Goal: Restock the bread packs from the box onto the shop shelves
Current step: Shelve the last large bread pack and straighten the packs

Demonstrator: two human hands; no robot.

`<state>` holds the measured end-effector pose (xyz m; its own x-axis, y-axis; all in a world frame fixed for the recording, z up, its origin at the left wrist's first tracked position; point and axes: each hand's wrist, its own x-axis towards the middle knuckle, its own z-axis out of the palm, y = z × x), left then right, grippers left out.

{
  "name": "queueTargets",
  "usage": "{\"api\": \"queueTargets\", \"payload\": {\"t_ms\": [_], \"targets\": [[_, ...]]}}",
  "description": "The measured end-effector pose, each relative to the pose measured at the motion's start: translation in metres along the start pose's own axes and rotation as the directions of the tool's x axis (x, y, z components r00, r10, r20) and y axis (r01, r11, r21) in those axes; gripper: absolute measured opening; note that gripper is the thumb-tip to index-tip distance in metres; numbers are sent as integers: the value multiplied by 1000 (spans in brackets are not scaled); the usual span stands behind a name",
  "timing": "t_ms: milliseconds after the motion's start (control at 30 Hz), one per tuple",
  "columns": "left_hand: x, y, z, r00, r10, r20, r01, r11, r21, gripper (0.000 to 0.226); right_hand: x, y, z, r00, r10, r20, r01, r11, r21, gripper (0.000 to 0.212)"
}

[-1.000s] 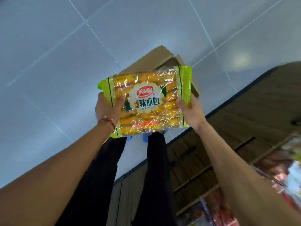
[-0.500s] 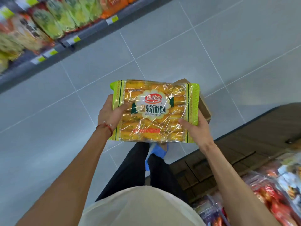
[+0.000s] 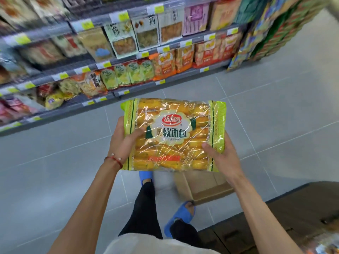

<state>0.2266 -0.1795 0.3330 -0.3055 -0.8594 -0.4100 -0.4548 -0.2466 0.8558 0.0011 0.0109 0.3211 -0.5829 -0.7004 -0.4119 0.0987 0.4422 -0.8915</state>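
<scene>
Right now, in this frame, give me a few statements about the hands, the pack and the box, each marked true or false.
1. The left hand and the right hand both grip the bread pack, one at each end. True.
2. The pack lies on a shelf. False: it is held in the air over the floor, apart from the shelves.
3. The cardboard box stands on the floor below the pack, beside the person's feet. True.
4. The left wrist is bare. False: a red string bracelet sits round it.
</scene>
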Motion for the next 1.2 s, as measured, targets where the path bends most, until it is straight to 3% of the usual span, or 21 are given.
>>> {"api": "queueTargets", "payload": {"t_ms": [100,200,333,567,900,1200], "targets": [[28,22,-34,999,50,-17,-50,998,-34,84,23,-42,28,996,-87,-8,87,996,-13,71],[58,47,-65,989,144,-22,-145,987,-63,74,45,-78,54,989,-151,-1,151,988,21,67],[95,72,-96,979,201,-37,-202,978,-46,92,69,-111,83,977,-214,10,213,974,73,64],[156,118,-116,968,250,-27,-251,968,-27,89,124,-159,103,979,-194,-57,199,974,107,56],[268,216,-76,940,331,-80,-330,944,27,87,257,-225,77,949,-219,-225,268,938,218,37],[371,340,11,864,478,-157,-476,878,50,65,403,-299,2,903,-295,-313,370,903,216,55]]}}
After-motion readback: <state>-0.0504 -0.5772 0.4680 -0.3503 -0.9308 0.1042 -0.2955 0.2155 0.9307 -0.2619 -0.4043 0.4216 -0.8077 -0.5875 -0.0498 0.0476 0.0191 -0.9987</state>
